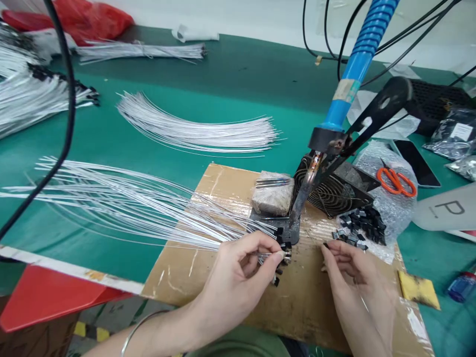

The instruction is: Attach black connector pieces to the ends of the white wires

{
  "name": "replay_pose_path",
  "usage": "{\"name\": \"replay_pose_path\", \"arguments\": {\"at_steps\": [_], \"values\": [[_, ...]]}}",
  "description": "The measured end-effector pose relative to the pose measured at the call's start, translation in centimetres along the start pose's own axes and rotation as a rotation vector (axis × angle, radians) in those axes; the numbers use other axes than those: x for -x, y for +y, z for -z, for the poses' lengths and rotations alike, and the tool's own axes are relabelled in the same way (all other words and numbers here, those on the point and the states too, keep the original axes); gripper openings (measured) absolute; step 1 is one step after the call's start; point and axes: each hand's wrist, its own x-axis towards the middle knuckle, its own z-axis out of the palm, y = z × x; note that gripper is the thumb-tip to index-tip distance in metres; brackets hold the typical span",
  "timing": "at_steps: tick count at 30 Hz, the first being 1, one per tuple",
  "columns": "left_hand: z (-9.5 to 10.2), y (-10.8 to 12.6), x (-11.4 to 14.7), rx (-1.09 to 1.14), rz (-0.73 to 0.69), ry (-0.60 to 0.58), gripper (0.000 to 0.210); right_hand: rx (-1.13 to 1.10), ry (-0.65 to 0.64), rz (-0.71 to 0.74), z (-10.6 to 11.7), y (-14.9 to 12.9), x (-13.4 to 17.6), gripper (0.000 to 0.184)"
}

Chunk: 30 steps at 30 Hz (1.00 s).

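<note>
My left hand (241, 277) is closed in a pinch on a thin white wire, its thumb and forefinger near the end. Around those fingers lie black-tipped ends (278, 231) of a loose bundle of white wires (148, 203). My right hand (360, 292) pinches a small black piece (326, 245), mostly hidden by the fingertips. A thin silvery strand (363, 303) runs across that palm. Between and beyond the hands, a soldering iron (305, 191) hangs tip down from a stand. Right of it, a pile of small black connectors (366, 223) lies on bubble wrap (386, 238).
Cardboard (230, 193) covers the work spot, bearing a worn block (273, 201) and a black fan (330, 193). Orange scissors (396, 179), a phone (415, 161) and a yellow sponge (419, 289) lie right. Another wire bundle (201, 131) lies behind. A black cable (69, 99) hangs left.
</note>
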Motion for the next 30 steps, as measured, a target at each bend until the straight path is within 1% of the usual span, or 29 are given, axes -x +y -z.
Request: {"name": "replay_pose_path", "arguments": {"at_steps": [2,4,8,11,12,14,18,22,30], "values": [[0.0,0.3,0.0,-0.015,-0.012,-0.006,0.018,-0.140,-0.025,0.007,-0.2,-0.8,0.8,0.027],[-0.1,0.6,-0.1,-0.028,-0.024,-0.002,0.017,-0.234,-0.039,-0.014,-0.4,-2.0,1.7,0.020],[-0.2,0.9,-0.1,-0.021,-0.023,0.000,0.017,-0.363,-0.076,-0.120,-0.8,-4.0,2.6,0.012],[-0.2,1.0,-0.1,-0.003,-0.001,-0.002,0.019,-0.469,-0.129,-0.138,-1.0,-4.7,2.7,0.006],[-0.2,1.0,-0.1,-0.002,0.007,-0.001,0.019,-0.505,-0.131,-0.140,-1.1,-4.9,2.8,0.005],[-0.2,1.0,-0.1,-0.002,0.013,-0.002,0.020,-0.551,-0.123,-0.125,-1.2,-5.3,2.9,0.008],[-0.1,1.2,-0.2,0.001,0.014,-0.016,0.021,-0.523,-0.095,-0.024,-1.5,-5.8,3.2,0.017],[-0.1,1.2,-0.3,0.006,0.013,-0.013,0.021,-0.436,-0.072,0.080,-1.7,-5.3,3.5,0.016],[-0.1,1.0,-0.2,0.018,0.023,-0.012,0.020,-0.384,-0.042,0.183,-2.0,-5.1,4.0,0.018]]}}
